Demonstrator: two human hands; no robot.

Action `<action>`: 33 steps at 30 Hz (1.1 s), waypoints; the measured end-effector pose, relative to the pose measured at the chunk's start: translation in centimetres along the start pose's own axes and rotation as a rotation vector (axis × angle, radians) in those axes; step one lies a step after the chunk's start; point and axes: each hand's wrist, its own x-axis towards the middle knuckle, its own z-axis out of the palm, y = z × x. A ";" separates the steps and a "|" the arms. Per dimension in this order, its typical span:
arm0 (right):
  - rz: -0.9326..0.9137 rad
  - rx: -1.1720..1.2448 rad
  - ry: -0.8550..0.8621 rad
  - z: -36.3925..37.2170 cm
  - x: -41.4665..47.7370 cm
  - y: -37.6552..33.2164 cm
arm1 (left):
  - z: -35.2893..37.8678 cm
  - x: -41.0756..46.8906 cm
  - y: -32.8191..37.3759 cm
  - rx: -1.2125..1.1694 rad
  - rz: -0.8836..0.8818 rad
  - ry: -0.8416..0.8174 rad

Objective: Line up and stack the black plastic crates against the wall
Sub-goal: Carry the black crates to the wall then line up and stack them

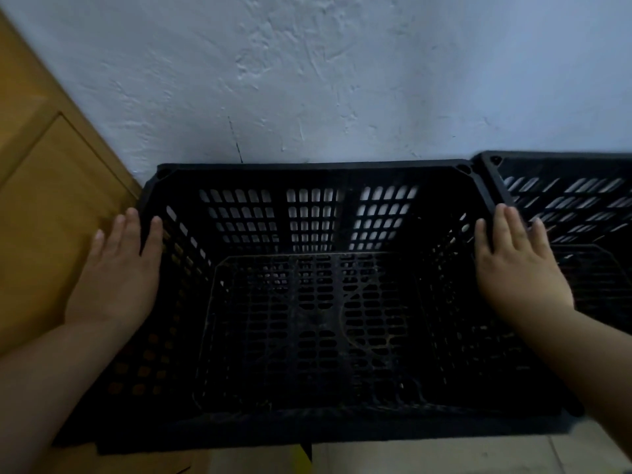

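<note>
step: squaring crate (307,319) to wall (342,80) | left hand (119,268), right hand (516,265): fingers straight, flat on side rims, gripping nothing | crate: between hands, far rim at wall | second crate (564,200): just beyond right hand, corners apparently touching | tip: push evenly with both palms, keep rims level

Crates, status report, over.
Both open: left hand, right hand, flat on side rims. The near crate at the wall, beside second crate. A wooden cabinet close on left.

Dim, soft light throughout; the black perforated plastic crate (307,302) at centre is murky, frame edges bowed and slightly blurred.
</note>
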 end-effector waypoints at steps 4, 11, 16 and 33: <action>-0.028 -0.010 0.093 0.2 0.5 0.0 | 0.3 0.1 -0.4 0.032 -0.003 0.010; -0.066 0.081 0.128 0.8 1.4 0.3 | -0.4 0.1 0.2 0.042 -0.056 -0.004; -0.060 0.130 0.177 1.2 0.5 0.4 | -0.4 -0.2 0.4 0.083 -0.011 -0.069; 0.182 0.604 0.111 -3.2 1.3 7.6 | -10.0 0.1 10.9 0.089 -0.042 -0.032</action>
